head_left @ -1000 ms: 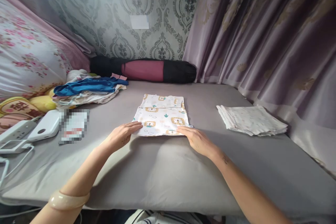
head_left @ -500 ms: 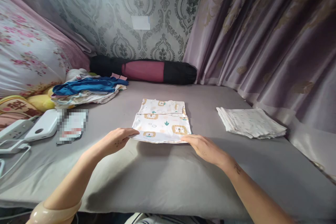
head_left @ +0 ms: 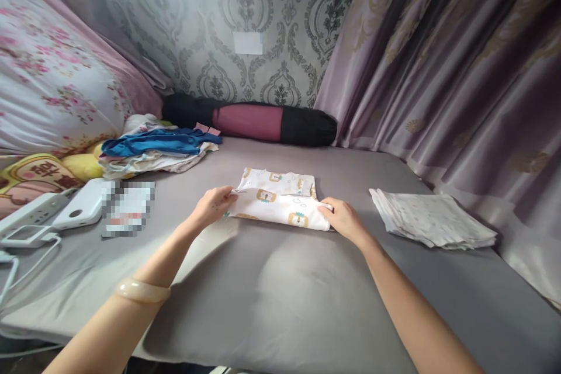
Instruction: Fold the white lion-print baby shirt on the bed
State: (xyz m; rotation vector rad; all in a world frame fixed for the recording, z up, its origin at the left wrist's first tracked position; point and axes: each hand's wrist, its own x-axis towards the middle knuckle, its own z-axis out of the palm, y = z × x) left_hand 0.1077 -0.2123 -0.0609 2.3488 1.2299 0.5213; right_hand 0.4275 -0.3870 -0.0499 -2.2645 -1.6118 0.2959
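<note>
A small white garment [head_left: 274,198] with lion faces and green leaves lies partly folded on the grey bed sheet, in the middle of the head view. My left hand [head_left: 215,205] pinches its left side at the fold, the fingertips closed on the cloth. On the opposite side, my right hand [head_left: 344,219] grips the fold's right end between thumb and fingers. The near part is doubled over toward the far part, so a fold runs along the near side. Some of the cloth under the fold is hidden.
To the right lies a stack of folded pale cloths [head_left: 438,219]. At the left are a heap of clothes [head_left: 158,145], a blurred-out flat item [head_left: 128,207], a white power bank [head_left: 85,201] and a power strip [head_left: 33,213]. A black and maroon roll [head_left: 249,121] lies along the wall.
Both hands have moved away from me, carrying the garment's near edge up and over, so it now looks shorter. The view has shifted slightly.
</note>
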